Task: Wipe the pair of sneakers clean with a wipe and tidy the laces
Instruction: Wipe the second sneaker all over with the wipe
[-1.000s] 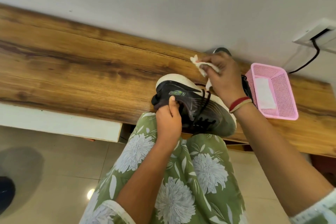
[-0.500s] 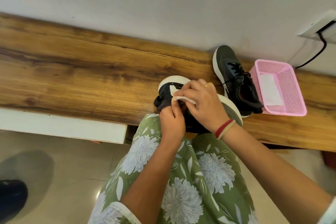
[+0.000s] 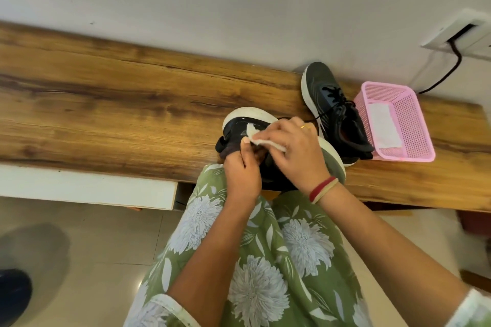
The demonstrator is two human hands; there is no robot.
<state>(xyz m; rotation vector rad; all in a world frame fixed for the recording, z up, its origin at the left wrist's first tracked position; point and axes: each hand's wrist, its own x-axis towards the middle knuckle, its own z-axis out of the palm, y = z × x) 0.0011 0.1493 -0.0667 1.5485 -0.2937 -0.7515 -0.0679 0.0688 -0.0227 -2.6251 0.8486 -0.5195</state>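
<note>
Wiping the near sneaker (image 3: 239,125), propped on the knee (image 3: 210,194) at the bench (image 3: 106,114) edge | right hand (image 3: 295,151) pinches a soft, limp wipe (image 3: 261,142) against its upper | left hand (image 3: 240,175) grips the stiff heel, likely the firmest hold | second sneaker (image 3: 334,114) beside pink basket (image 3: 422,125)

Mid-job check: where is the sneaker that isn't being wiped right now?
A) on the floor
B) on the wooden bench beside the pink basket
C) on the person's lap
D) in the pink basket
B: the idle sneaker stands on the wooden bench next to the pink basket, while the left hand grips the other sneaker and the right hand holds the wipe on it.
</note>
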